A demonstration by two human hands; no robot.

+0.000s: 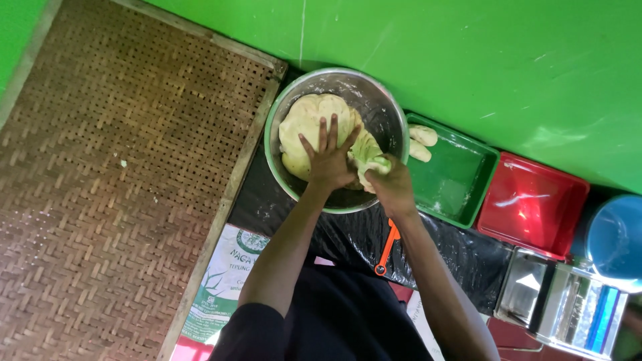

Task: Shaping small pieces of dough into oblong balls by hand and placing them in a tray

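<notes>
The pale dough [314, 130] lies in the steel bowl [384, 110], mostly beyond and left of the fingers. The left hand [329, 160] presses flat on it, fingers spread apart; the right hand [391, 184] has its fingers clamped on a pulled-off flap at the near right. Right of the fingers sits a green tray [461, 177] with two dough pieces [421, 142], then a red tray [535, 200]. A woven mat [114, 180] lies left.
</notes>
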